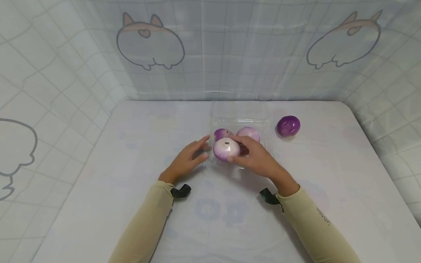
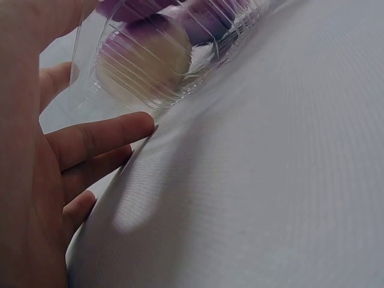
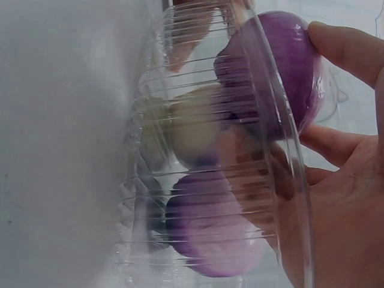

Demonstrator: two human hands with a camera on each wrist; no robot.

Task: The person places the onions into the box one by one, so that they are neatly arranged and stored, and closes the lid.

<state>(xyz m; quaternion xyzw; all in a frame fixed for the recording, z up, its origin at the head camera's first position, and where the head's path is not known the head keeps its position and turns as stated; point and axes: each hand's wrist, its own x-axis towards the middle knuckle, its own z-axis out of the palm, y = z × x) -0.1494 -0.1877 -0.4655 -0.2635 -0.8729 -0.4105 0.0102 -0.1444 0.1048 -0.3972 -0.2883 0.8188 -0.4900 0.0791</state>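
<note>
My right hand [image 1: 260, 157] grips a purple-and-white red onion [image 1: 226, 150] between thumb and fingers, at the near left part of a clear hinged plastic box [image 1: 239, 109]. In the right wrist view this onion [image 3: 288, 72] overlaps the box's rim, its root end hidden. Behind it in the box sit a darker red onion [image 1: 221, 133] on the left and a paler red onion [image 1: 249, 133] on the right, partly covered by my fingers. My left hand [image 1: 185, 160] holds nothing; its fingers are spread beside the box's ribbed left wall [image 2: 135, 66].
A deep purple red onion [image 1: 288, 126] lies on the white tablecloth [image 1: 131, 153], right of the box. The box's lid lies folded back toward the grid-patterned curtain [image 1: 243, 51] along the table's far edge.
</note>
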